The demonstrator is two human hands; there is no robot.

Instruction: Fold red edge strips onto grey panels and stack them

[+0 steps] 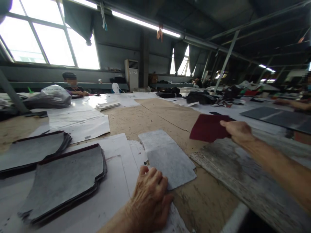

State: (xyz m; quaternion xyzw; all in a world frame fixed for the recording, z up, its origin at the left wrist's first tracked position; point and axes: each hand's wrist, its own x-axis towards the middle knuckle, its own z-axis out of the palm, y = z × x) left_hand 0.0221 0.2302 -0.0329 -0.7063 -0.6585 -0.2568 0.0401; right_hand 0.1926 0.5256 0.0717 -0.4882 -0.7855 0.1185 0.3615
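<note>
My right hand (238, 131) is closed on a dark red cut piece (207, 127) and holds it in the air above the brown tabletop (150, 118). My left hand (150, 194) rests on the table near me, fingers curled and pressed on the near edge of a grey cut piece (167, 157) that lies flat, grey side up. Two stacks of similar grey pieces with dark red edges lie to the left, the nearer stack (65, 181) and the farther stack (29, 152).
White paper sheets (80, 119) cover the left of the table. A worn grey board (243, 181) lies at the right. Dark fabric piles (199, 97) sit farther back. A seated person (73, 85) works at the far left, another person's arm (293, 104) shows at the right.
</note>
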